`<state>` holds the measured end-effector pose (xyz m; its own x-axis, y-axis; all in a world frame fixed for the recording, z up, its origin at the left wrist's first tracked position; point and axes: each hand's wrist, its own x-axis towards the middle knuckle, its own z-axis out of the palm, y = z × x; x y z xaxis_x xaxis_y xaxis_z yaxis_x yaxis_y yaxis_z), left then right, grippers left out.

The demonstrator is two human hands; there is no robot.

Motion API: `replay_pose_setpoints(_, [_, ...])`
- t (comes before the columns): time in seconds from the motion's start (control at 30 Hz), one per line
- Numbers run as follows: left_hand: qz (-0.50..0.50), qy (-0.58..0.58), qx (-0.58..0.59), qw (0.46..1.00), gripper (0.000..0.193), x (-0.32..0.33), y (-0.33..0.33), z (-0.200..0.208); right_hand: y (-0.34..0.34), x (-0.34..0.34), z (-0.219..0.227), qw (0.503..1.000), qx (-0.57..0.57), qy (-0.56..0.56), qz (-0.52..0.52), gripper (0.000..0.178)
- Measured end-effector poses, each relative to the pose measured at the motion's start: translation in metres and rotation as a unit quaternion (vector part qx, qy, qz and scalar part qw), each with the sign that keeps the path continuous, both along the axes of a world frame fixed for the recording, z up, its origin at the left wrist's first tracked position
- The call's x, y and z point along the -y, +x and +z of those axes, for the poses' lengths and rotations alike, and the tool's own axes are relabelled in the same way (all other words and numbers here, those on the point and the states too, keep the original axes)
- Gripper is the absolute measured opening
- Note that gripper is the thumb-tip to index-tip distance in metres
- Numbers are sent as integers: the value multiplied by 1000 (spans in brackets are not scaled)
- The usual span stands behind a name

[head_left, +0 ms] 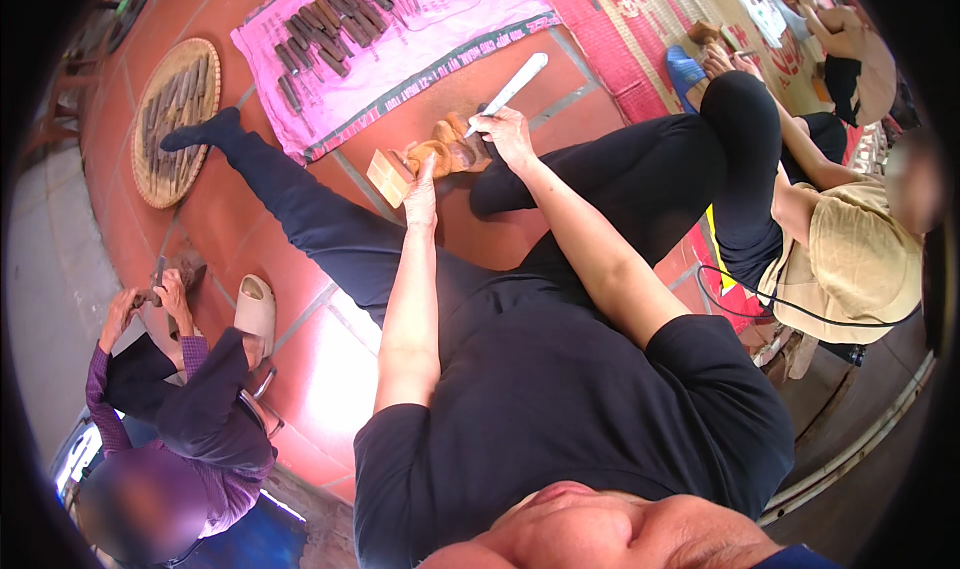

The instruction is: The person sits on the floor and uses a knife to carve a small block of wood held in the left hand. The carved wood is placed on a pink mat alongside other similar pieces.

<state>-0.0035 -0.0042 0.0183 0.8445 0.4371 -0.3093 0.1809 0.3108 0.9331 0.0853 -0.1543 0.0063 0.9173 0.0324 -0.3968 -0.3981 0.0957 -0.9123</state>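
Observation:
My left hand (pixel 422 197) grips an orange-brown carved wooden piece (pixel 428 156) with a pale, squared block end (pixel 389 177). The fingers are wrapped around its near side, partly hidden. My right hand (pixel 508 137) is closed around a long white-handled tool (pixel 518 81), its handle slanting up to the right. The tool's lower tip points at the far part of the carving, where its working end is too small to make out. Both hands are between my spread legs, above the tiled floor.
A pink sack (pixel 400 69) carries several dark-handled tools (pixel 335 24). My left foot (pixel 205 131) lies over a round woven tray (pixel 150 184) of similar tools. Lower left, a person (pixel 185 409) in purple sleeves works with both hands. Another in tan (pixel 850 254) sits at right.

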Motion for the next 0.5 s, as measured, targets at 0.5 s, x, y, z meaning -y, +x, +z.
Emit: replay_pose_setpoints(0.5, [0,14,0,1000,38,-3,-1,-9,3,1,7,996,-16,29,-78,10])
